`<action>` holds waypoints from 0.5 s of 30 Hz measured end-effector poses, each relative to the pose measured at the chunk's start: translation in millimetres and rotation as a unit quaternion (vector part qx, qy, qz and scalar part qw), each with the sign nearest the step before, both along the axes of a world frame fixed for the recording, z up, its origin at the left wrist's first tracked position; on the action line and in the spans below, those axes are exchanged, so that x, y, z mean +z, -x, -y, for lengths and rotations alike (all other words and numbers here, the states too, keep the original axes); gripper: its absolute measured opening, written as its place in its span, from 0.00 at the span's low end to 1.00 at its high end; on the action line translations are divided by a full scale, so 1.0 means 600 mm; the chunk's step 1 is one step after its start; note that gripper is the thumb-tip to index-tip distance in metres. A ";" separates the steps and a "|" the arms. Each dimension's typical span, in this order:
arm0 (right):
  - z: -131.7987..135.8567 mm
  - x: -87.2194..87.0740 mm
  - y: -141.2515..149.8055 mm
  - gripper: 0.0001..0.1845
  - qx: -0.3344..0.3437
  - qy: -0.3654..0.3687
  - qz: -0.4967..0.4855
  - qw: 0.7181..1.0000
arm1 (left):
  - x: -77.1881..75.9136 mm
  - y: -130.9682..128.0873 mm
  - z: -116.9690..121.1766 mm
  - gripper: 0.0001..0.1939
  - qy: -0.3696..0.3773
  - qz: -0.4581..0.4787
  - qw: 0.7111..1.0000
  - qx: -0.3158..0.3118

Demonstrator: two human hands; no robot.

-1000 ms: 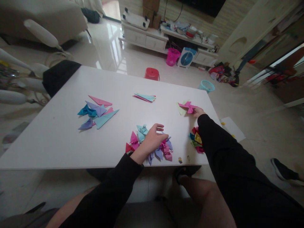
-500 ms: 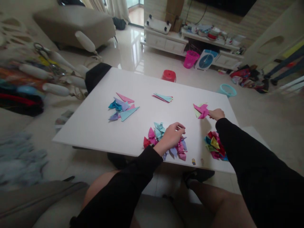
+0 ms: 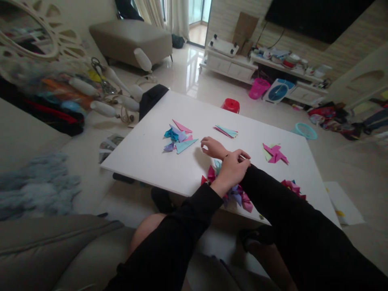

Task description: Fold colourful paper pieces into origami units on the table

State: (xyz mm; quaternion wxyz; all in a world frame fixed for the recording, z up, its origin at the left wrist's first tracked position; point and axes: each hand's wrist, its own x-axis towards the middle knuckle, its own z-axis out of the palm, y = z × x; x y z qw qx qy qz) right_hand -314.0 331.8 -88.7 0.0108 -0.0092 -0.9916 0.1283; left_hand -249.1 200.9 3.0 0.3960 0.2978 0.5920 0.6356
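Note:
My right hand (image 3: 214, 148) reaches leftward across the middle of the white table (image 3: 145, 157), fingers loosely curved and apart, holding nothing. Its nearest neighbours are a small heap of folded paper pieces (image 3: 181, 138) in blue, lilac and pink. In front of my right wrist, at the black cuff, is my left hand (image 3: 232, 169), fingers loosely bent with a gap between them; whether it touches the sleeve I cannot tell. Below it lies a pile of folded paper shapes (image 3: 235, 196), partly covered by my hand and sleeve. A magenta folded paper piece (image 3: 275, 153) lies on a pale green one at the right.
A stack of folded paper strips (image 3: 226, 131) lies near the far edge. Another colourful pile (image 3: 293, 186) is partly behind my right sleeve. Beyond the table stand a red stool (image 3: 231, 105), a pink bin (image 3: 259, 88) and a light blue basket (image 3: 305, 131). A lamp (image 3: 103, 108) stands left.
My right hand has let go of the magenta paper piece at the right and swung left across the table. My left hand stays over the near pile, now overlapping my right wrist. The view has shifted.

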 end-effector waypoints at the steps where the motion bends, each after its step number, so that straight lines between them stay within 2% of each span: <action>1: 0.024 -0.006 0.021 0.11 0.035 -0.018 0.007 0.999 | 0.001 0.006 0.003 0.06 0.000 -0.005 1.000 0.006; 3: 0.062 -0.018 0.056 0.12 0.087 -0.053 0.022 0.995 | 0.005 0.017 0.009 0.06 -0.001 -0.011 1.000 0.018; 6: 0.091 -0.036 0.087 0.13 0.138 -0.090 0.040 0.986 | 0.012 0.032 0.018 0.05 -0.005 -0.013 1.000 0.029; 11: 0.106 -0.054 0.105 0.17 0.131 -0.144 0.063 0.979 | 0.021 0.044 0.028 0.05 -0.008 -0.006 0.999 0.034; 15: 0.111 -0.056 0.106 0.19 0.139 -0.187 0.069 0.970 | 0.021 0.045 0.028 0.05 -0.014 -0.009 0.999 0.036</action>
